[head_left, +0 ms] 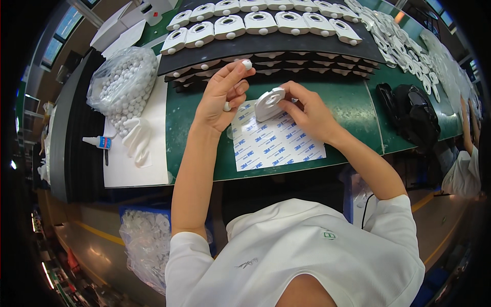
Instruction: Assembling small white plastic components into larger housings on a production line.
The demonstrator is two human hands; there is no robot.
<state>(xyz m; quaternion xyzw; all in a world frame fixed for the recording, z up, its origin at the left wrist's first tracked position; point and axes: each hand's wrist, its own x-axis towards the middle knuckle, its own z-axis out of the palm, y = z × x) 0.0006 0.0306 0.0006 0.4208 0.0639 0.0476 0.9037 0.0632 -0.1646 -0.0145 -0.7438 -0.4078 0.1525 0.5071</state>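
Between the thumb and fingertips of my left hand [221, 97] is a small white ball [247, 64]. A second white ball [227, 106] is tucked against the palm by the curled fingers. My right hand [311, 115] grips a white plastic part [267, 106] by its edge. The part is tilted up, has a round opening, and is held a short way from the left hand. Beneath it lies a white sheet printed in blue [279, 148] on the green table [348, 107].
Stacked black boards [276, 43] carry rows of similar white parts at the back. Left stand a bag of white balls [125, 82], a glue bottle [97, 141] and a white cloth [137, 143]. Right are loose white parts [404, 53], a black bag [411, 110] and another person's sleeve [463, 171].
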